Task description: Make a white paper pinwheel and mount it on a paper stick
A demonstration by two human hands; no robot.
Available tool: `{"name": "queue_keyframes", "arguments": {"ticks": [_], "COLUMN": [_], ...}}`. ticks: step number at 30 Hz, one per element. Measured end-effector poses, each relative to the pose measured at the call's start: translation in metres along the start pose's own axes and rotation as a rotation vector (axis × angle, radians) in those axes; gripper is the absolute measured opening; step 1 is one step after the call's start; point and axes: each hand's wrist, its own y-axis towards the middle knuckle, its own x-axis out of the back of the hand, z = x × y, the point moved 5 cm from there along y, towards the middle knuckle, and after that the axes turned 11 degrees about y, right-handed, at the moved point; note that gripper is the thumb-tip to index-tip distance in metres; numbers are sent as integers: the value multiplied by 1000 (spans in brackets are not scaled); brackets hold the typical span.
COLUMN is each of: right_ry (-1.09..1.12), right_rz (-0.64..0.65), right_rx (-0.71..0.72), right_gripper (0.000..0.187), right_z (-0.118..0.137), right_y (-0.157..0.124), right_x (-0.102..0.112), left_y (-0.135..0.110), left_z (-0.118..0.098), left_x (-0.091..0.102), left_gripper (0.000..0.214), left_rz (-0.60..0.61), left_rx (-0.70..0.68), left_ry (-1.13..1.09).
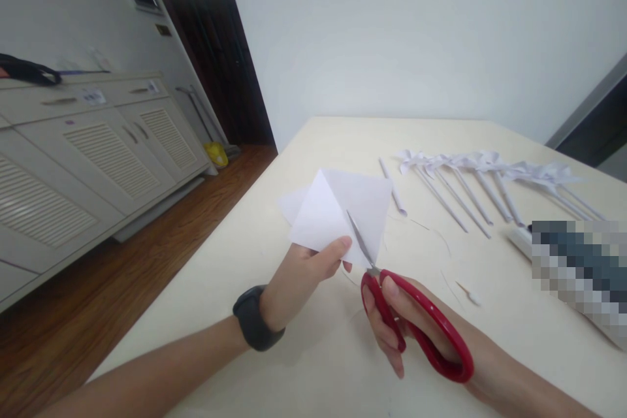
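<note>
Currently, the white paper (313, 219) is held just beyond the left grip (311, 266), above the bench (304, 372), its lower edge clamped between thumb and mostly hidden fingers. The red-handled scissors (434, 308) are clasped by the right grip (404, 307), thumb and fingers closed around the handles. One blade (360, 239) is seen over the paper; the other is hidden from view.

I see, over the link, pinwheels (484, 160) lying at the right on the worktop (313, 366), a paper tube (397, 200) left of them, a paper sheet (328, 209) further left, and a cabinet (108, 144) beyond the left edge.
</note>
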Motion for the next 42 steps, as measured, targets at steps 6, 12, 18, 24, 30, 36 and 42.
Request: {"name": "queue_keyframes", "arguments": {"ticks": [6,12,18,24,30,36,42], "right_ry": [27,17,14,24,12,-2,-35], "right_rz": [-12,-11,-23,-34,-25,-76,-34], "right_rx": [-2,7,31,29,-1,69,46], "right_gripper": [41,38,40,39,35,38,34], "right_z": [-2,-14,-3,-2,-9,-4,-7], "right_y": [0,3,2,4,5,5,4], "right_x": [0,3,1,0,0,0,2], "left_y": [-1,0,-2,-3,-3,-5,-6], "left_z": [1,-1,1,2,1,6,9], "left_x": [-1,-1,-5,-7,-7,-10,-11], "left_gripper": [45,41,41,44,46,41,46], "left_rz": [-2,9,58,66,89,100,119], "left_rx": [5,-2,-5,-9,-16,-8,2], "left_ry": [46,24,4,29,13,-15,1]}}
